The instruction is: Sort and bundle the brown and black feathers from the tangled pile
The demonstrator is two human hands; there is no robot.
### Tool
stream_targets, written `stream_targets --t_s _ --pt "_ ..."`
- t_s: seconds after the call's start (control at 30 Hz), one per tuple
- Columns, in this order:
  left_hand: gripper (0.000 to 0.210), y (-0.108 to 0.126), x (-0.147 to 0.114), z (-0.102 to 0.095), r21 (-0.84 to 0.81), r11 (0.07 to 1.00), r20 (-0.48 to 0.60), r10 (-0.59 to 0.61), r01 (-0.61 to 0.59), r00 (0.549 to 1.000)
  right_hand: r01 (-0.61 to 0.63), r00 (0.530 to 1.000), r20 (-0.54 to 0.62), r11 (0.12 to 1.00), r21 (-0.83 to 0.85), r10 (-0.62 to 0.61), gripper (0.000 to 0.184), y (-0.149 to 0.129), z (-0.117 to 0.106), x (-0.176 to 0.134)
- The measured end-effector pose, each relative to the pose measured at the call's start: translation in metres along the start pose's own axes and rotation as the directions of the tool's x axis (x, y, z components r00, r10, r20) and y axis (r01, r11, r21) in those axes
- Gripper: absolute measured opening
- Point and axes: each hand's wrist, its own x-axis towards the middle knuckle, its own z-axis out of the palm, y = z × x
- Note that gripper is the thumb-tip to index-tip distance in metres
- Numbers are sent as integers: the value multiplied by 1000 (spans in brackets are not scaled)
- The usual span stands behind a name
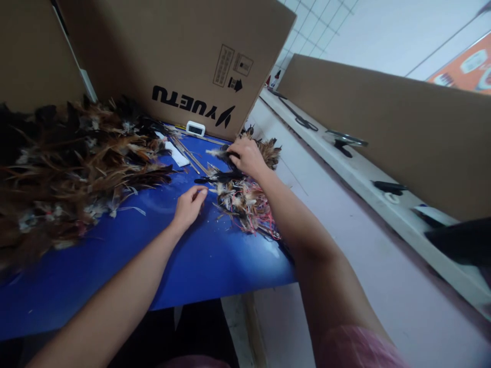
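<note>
My right hand (247, 156) is closed over a dark feather with a pale end (217, 153), beside a brown feather bunch (270, 152) at the table's far right. My left hand (191, 205) hovers over the blue table with thumb and fingers pinched together. A whitish tip shows by those fingertips; whether they grip it I cannot tell. Between and below the hands lies a pile of feathers tied with pink strings (249, 204). A black feather (218, 178) stretches across the top of that pile.
A large heap of brown and black feathers (76, 174) covers the left side of the blue table (184, 266). Thin sticks (191, 156), a white strip (177, 153) and a small white digital device (195, 129) lie near a cardboard box (184, 56). Scissors (306, 122) rest on the right ledge.
</note>
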Motion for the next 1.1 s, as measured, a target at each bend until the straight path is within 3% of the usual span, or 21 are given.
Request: stream_targets --t_s 0.07,0.13,0.33,0.4,0.5,0.57,0.67,0.73,0.9,1.1 --pt "39 3 3 -1 -236 969 -11 -83 78 996 96 995 5 995 -19 -96 23 -13 -4 -7" --pt "43 4 4 -2 -342 933 -12 -121 109 993 195 981 25 979 -57 -194 23 -28 -7 -13" --pt "41 2 6 -6 -331 940 48 -69 81 996 407 913 35 913 -30 -406 26 -64 -9 -14" --pt "38 3 7 -9 -418 901 44 -104 113 994 336 941 -38 942 17 -335 25 -60 -5 -10" --pt "31 6 11 -14 -528 837 -42 -195 144 980 49 984 -174 994 93 -32 36 -39 10 -6" --pt "26 8 12 -16 -567 812 -95 -231 138 968 -100 987 -111 990 102 112 37 -24 26 -4" --pt "20 10 13 -18 -592 795 -102 -236 132 966 -143 971 197 990 10 138 33 -13 53 -4" --pt "16 10 13 -17 -585 801 -93 -222 128 971 -138 939 312 989 -43 145 34 -12 68 -4" --pt "20 7 15 -16 -539 841 -133 -142 49 981 -143 921 357 987 -73 159 32 -15 81 -4" --pt "20 7 15 -17 -529 847 -124 -144 58 982 -171 934 303 982 -83 188 27 -8 67 -4"
